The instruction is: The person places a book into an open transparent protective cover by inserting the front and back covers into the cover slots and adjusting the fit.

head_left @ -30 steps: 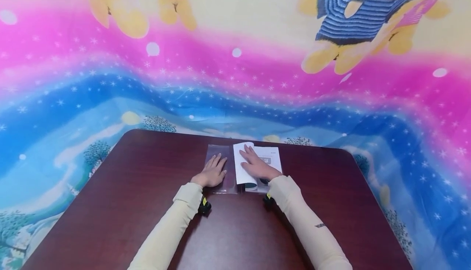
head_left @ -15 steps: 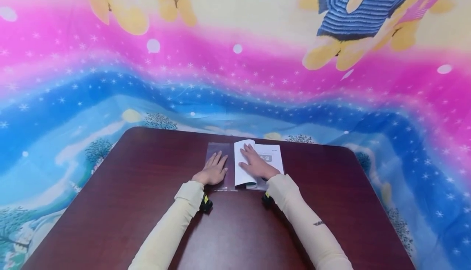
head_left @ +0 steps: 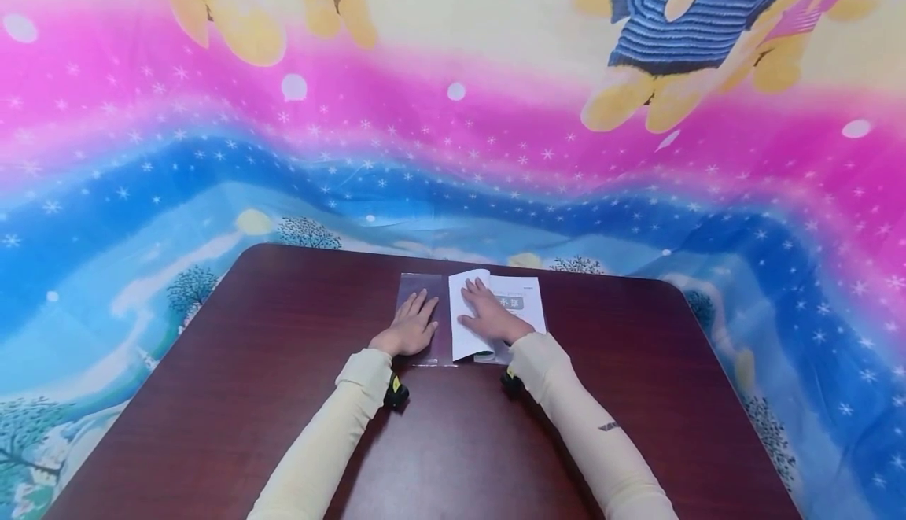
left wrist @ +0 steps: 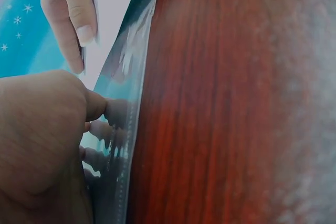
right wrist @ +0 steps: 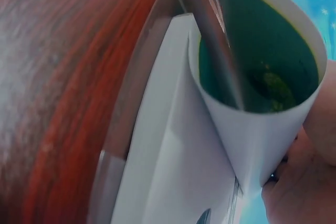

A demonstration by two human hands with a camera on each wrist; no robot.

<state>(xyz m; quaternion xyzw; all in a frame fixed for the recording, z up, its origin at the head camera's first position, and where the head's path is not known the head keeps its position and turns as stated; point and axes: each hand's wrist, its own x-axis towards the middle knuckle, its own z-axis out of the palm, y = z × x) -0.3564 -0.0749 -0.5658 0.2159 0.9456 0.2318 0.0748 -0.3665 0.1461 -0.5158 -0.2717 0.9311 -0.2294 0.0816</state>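
Note:
A book (head_left: 527,288) with a white title page and a grey label lies on a clear plastic book cover (head_left: 445,351). Its front cover (head_left: 463,331) is bent back to the left in a curl, white side up; the right wrist view shows the green face (right wrist: 252,51) inside that curl, with a clear plastic edge running into it. My left hand (head_left: 409,329) rests on the left plastic flap, fingers spread. My right hand (head_left: 495,317) presses on the curled white cover with extended fingers. In the left wrist view, fingers reflect in the shiny plastic (left wrist: 118,135).
The dark red-brown table (head_left: 439,449) extends around the book, its far edge just behind it. A patterned cloth (head_left: 425,158) with bears and snowflakes hangs beyond the table.
My right hand and wrist have shifted slightly left. Less of the green shows at the curl's lower edge. The left hand stays in place on the plastic.

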